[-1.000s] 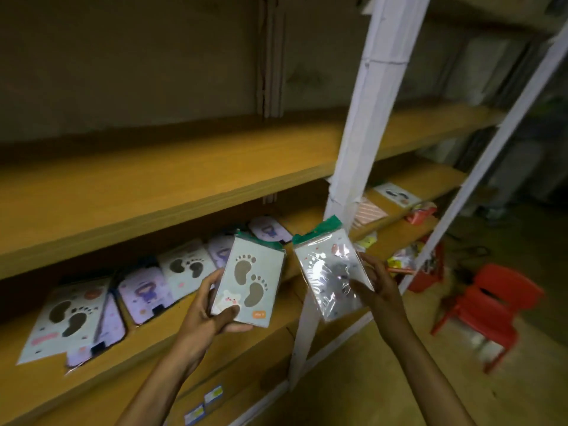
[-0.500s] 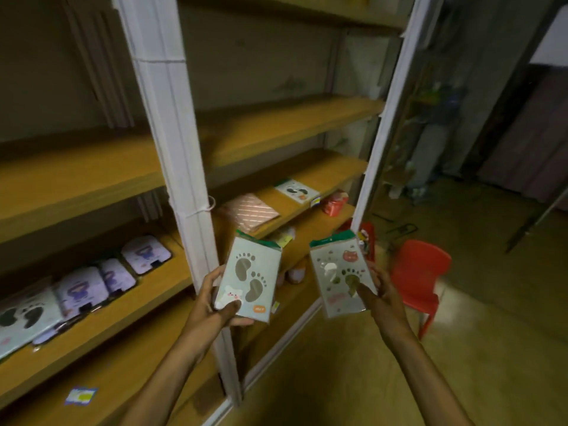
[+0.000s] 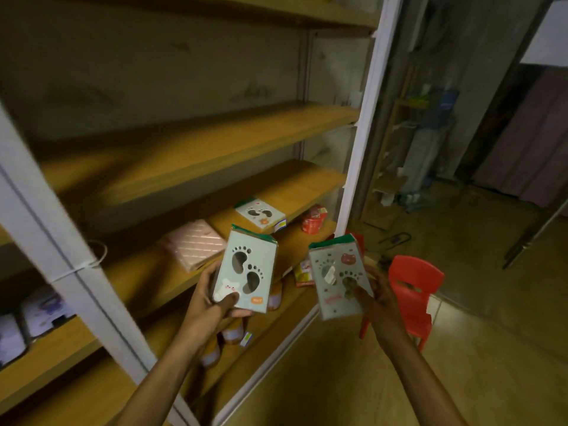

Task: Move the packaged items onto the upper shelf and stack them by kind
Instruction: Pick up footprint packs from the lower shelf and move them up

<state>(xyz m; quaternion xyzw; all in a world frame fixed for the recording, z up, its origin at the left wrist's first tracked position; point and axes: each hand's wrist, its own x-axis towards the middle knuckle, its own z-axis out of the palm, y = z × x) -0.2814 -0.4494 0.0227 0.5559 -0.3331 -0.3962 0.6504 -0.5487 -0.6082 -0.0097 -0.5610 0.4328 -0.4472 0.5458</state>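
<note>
My left hand [image 3: 212, 298] grips a pale green footprint packet [image 3: 246, 270] with a green top edge, held upright in front of the shelves. My right hand [image 3: 373, 298] holds a second footprint packet [image 3: 336, 276] of the same kind, tilted a little left. The upper shelf [image 3: 190, 155] is a bare wooden board above and behind both packets. On the shelf below lie a third footprint packet [image 3: 259, 213] and a pink striped packet [image 3: 195, 242]. Purple-printed packets [image 3: 40, 313] lie on that shelf at the far left.
A white upright post [image 3: 73, 272] stands left of my left arm, another white post [image 3: 364, 118] at the right end of the shelves. Red snack packs [image 3: 313, 222] and jars [image 3: 233, 332] sit on lower boards. A red plastic chair [image 3: 412, 299] stands on the floor at right.
The view has swung right along the shelving, so the white post and purple packets slid to the left. Both hands still hold their packets; the right one is turned printed side toward me.
</note>
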